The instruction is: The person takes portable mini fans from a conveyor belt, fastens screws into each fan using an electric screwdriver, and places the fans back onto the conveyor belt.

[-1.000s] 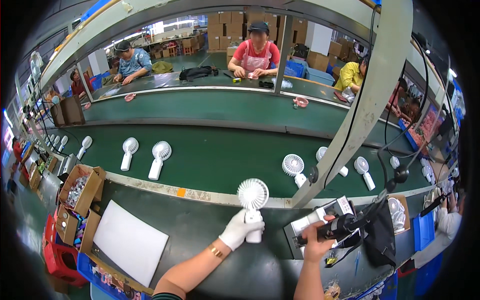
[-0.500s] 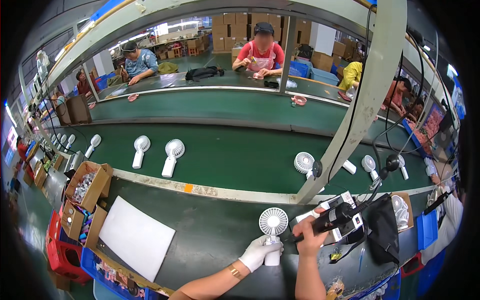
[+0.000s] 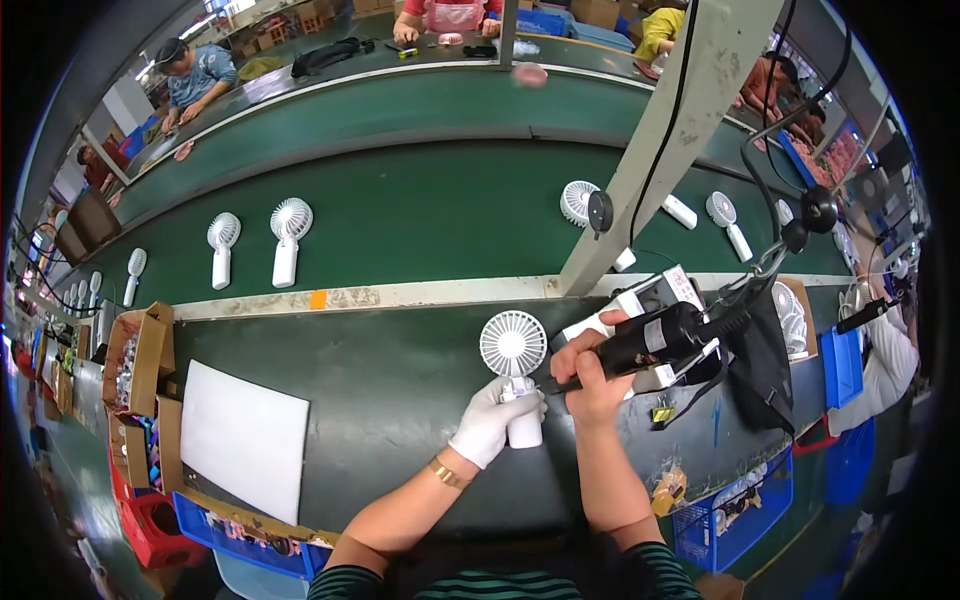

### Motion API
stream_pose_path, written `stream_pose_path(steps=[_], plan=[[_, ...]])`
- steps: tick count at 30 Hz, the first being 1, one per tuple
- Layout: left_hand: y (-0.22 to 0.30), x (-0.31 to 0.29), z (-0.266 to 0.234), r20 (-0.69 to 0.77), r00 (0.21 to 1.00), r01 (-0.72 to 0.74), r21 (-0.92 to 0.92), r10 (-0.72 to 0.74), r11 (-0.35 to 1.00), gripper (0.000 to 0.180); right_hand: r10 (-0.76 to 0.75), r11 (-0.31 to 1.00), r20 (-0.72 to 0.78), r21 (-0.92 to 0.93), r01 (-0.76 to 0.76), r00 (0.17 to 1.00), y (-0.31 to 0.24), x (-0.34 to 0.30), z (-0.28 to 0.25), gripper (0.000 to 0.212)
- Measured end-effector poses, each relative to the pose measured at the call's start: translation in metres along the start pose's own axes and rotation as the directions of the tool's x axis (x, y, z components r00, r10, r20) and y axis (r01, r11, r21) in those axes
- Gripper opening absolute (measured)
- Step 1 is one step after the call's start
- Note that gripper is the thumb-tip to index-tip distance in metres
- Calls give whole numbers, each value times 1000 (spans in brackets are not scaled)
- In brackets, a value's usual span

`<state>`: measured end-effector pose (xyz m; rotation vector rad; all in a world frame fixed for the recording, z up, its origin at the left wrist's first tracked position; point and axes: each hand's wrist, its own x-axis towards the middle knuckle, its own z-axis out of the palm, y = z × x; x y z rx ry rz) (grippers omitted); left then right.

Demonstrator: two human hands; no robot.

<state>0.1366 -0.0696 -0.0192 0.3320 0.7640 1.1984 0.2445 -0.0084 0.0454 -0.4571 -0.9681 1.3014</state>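
My left hand, in a white glove, is closed round the handle of a white handheld fan. The fan's round grille points away from me, above the dark workbench. In my bare right hand is a black electric screwdriver, held nearly level with the fingers wrapped round its front part. Its tip points left at the fan's neck, beside my gloved fingers. Whether tip and fan touch, I cannot tell.
A slanted metal post rises beyond the screwdriver, with cables near it. More handheld fans lie on the green conveyor belt. White foam sheet and parts boxes are left; a black bag is right. Co-workers sit across.
My view has tipped downward, so the bench sits higher in the picture. The screwdriver's tip has come nearer the fan's neck. Both hands keep their hold.
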Motion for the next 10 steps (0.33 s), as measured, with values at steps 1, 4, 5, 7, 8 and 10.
stream_pose_path(steps=[1, 4, 5, 7, 8, 10], plan=[[-1, 0, 0, -8, 1000, -3, -6, 3, 1000, 17, 1, 1000, -6, -2, -1, 1000, 1, -1, -1, 50], [-2, 0, -1, 13, 1000, 11, -14, -10, 1000, 17, 8, 1000, -4, -9, -9, 1000, 2, -1, -3, 49], [-2, -1, -1, 12, 1000, 10, -13, -10, 1000, 17, 6, 1000, 2, -3, -6, 1000, 3, -1, -3, 50], [1, -1, -1, 12, 1000, 13, -6, -13, 1000, 17, -3, 1000, 15, 7, 3, 1000, 5, 0, -2, 51], [1, -2, -1, 14, 1000, 4, -3, -4, 1000, 17, -7, 999, 25, -43, 8, 1000, 6, -1, -1, 53], [-4, -1, -3, 0, 1000, -10, -11, 10, 1000, 19, -4, 990, 40, -140, 9, 999, 13, -2, -4, 57]])
